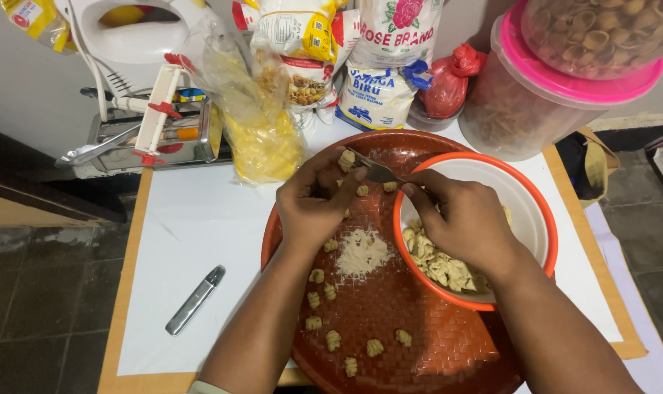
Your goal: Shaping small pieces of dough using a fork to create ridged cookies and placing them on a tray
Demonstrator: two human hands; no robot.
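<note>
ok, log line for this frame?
left hand: presses dough piece on fork | right hand: holds fork | over: round red tray | beside: orange bowl

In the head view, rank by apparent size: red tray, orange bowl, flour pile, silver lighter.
1. Red tray
2. Orange bowl
3 and 4. Flour pile and silver lighter: too alike to rank; the lighter is longer, the pile wider.

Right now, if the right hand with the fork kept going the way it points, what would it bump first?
Probably the dough piece pinched in the left hand: the fork in the right hand points up-left, tines nearly touching it, though depth is unclear.
</note>
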